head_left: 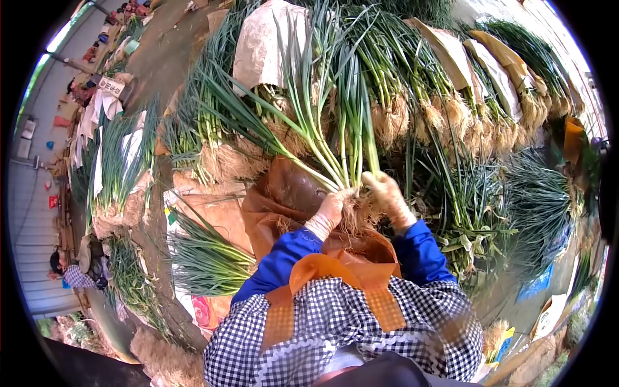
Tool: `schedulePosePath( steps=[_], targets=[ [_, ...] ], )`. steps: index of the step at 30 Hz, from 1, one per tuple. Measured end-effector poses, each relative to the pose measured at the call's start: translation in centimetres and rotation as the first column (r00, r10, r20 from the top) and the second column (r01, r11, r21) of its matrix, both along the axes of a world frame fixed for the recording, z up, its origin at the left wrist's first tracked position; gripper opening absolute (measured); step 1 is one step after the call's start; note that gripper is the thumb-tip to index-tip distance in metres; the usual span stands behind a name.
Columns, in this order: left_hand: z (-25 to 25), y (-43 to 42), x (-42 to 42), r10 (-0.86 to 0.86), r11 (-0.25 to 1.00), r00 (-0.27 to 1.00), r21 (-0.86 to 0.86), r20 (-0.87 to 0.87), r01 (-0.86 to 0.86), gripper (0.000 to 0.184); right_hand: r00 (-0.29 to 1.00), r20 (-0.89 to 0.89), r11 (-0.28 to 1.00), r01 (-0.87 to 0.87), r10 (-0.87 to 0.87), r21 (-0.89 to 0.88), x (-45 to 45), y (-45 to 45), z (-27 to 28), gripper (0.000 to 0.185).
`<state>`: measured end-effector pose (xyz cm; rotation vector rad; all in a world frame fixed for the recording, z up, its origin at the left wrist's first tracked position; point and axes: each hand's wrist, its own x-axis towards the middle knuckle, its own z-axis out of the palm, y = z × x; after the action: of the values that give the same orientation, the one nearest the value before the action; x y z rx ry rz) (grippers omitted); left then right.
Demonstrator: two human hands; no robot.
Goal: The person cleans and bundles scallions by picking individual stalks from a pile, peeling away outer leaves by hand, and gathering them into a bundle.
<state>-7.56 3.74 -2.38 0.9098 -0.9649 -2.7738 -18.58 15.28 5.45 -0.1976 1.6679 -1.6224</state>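
My left hand, in a pale glove, is closed round the lower stems of several green onions, just above their roots. Their long leaves fan up and away from me. My right hand, also gloved, grips the base of a thick green onion stalk at the right side of this bunch. Tangled roots hang between both hands, over the orange-brown apron on my lap.
Bundles of green onions with roots towards me line the far side. A loose pile lies at the left, leafy scraps at the right. Another person is at the far left.
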Motion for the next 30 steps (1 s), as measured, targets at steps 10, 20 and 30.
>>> schedulePosePath(
  steps=[10,20,30],
  targets=[
    [2.6,-0.6,2.2,0.135,0.897,0.944,0.441,-0.300,0.012,0.028,0.998,0.044,0.997,0.046,-0.049,0.055,-2.1,1.1,0.6,0.021],
    [-0.5,1.6,0.5,-0.117,0.964,0.993,0.235,-0.034,0.122,0.032,0.048,-0.924,0.925,-0.060,0.379,0.376,-4.5,-3.0,2.2,0.048],
    [0.8,2.0,0.5,-0.019,0.996,0.995,0.086,-0.101,0.028,0.041,0.258,-0.935,0.937,-0.312,0.243,0.157,-11.4,-10.7,4.5,0.019]
  ],
)
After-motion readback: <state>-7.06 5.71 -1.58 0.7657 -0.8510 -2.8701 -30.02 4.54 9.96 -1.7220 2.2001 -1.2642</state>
